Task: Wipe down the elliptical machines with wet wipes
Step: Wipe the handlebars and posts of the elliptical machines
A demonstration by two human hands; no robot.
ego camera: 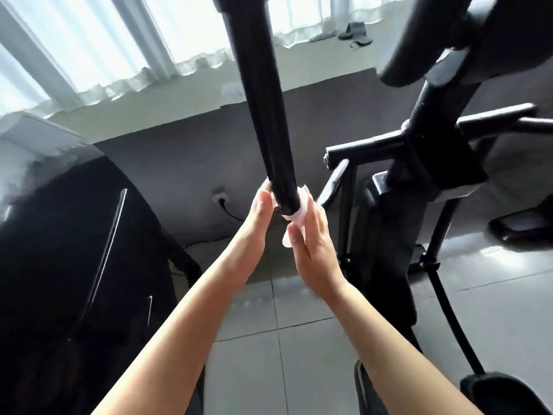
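Left hand (259,211): forearm raised from lower left, fingers straight, palm laid flat against the left side of the long black padded handlebar tube (266,115), gripping nothing. Right hand (312,235): forearm raised from lower right, fingers curled round the tube's lower end, pressing the thin white wet wipe (294,218) against it; the wipe wraps the tube's end, one corner hanging below the thumb. Glossy black curved flywheel housing (74,235): left of the arms. Black steel upright frame with crossbars (419,151): right of the tube, apart from both hands. White wall socket with black cable (220,200): behind the left hand, partly hidden. Floor: pale grey glossy tiles (299,369). Background: grey low wall, sheer white curtains (89,55) over bright windows.
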